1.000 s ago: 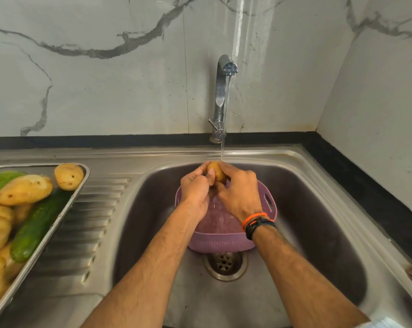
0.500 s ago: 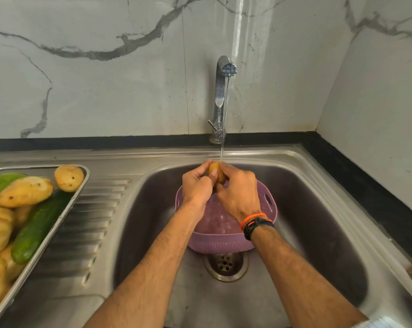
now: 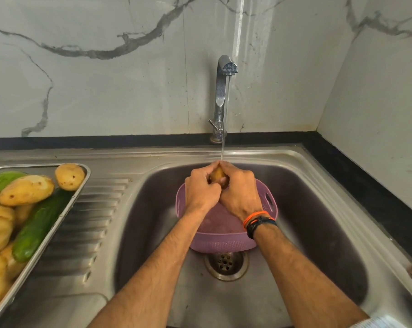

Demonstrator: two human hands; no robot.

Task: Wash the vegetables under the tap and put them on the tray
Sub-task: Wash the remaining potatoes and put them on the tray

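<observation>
A small potato sits under the thin stream from the chrome tap. My left hand and my right hand both grip it, fingers curled round it, so most of it is hidden. Both hands are above a purple plastic colander that stands in the steel sink. On the left drainboard a steel tray holds several potatoes and a dark green cucumber.
The sink drain lies just in front of the colander. A marble-look wall rises behind the tap and on the right. A black counter strip borders the sink. A ribbed drainboard separates tray and basin.
My hands have closed more tightly round the potato and shifted slightly, so less of it shows. Water keeps running. The tray and colander have not moved.
</observation>
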